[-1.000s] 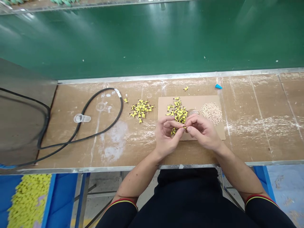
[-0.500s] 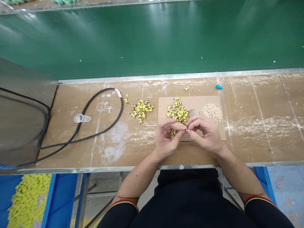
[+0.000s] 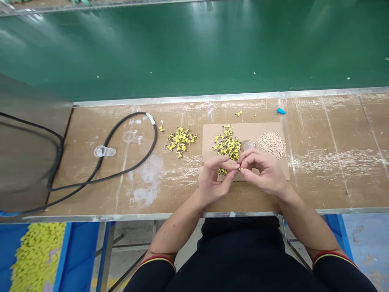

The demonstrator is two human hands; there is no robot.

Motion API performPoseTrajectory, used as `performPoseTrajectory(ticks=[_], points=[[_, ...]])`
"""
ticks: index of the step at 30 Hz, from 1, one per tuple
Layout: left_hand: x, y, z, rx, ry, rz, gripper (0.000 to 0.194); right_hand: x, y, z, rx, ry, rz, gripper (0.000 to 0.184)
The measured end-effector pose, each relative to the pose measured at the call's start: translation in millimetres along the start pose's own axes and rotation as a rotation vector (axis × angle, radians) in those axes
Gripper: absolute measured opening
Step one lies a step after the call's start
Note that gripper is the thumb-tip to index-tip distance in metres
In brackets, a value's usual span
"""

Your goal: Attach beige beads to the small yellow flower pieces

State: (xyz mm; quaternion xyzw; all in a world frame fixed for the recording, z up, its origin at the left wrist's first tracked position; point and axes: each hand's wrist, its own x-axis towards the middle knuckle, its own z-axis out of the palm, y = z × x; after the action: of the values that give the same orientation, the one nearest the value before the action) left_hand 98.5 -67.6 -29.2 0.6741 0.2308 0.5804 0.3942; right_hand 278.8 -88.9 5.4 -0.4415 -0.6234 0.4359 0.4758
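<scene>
My left hand [image 3: 214, 180] and my right hand [image 3: 261, 170] meet above a brown cardboard sheet [image 3: 255, 134], their fingertips pinching a tiny yellow piece [image 3: 240, 168]. Beside my left fingers lies a heap of small yellow-and-black pieces [image 3: 227, 144] on the cardboard. A round transparent dish [image 3: 248, 145] sits just above my right fingers, and a mound of beige pellets [image 3: 272, 145] lies to its right. A second yellow heap [image 3: 180, 142] rests on the bench left of the sheet. Part of the cardboard is hidden under my hands.
A black cable [image 3: 121, 162] loops over the worn wooden bench [image 3: 328, 178], near a transparent plastic piece [image 3: 104, 151]. A blue wedge [image 3: 281, 110] lies at the back. Behind runs a green belt [image 3: 194, 48]. Below left, a blue tray [image 3: 36, 259] holds yellow pieces.
Both hands have shifted slightly right and toward me, with the fingertips still together on the tiny yellow piece. The heaps and the dish have not visibly moved.
</scene>
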Motion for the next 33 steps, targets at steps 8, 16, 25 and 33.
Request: performPoseTrajectory(ticks=[8, 16, 25, 33], points=[[7, -9, -3.9, 0.054, 0.021, -0.009, 0.039, 3, 4, -3, -0.021, 0.007, 0.04, 0.004], [32, -43, -97.4, 0.763, 0.342, -0.419, 0.006, -2, 13, -59, -0.417, 0.383, -0.072, 0.007], [31, -43, -109.6, 0.988, 0.395, -0.32, 0.015, -12, 17, -112, -0.771, 0.109, -0.06, 0.009], [38, -11, -82.2, 0.674, -0.473, -0.255, 0.017, -9, 13, -89, -0.878, -0.479, 0.255, 0.014]])
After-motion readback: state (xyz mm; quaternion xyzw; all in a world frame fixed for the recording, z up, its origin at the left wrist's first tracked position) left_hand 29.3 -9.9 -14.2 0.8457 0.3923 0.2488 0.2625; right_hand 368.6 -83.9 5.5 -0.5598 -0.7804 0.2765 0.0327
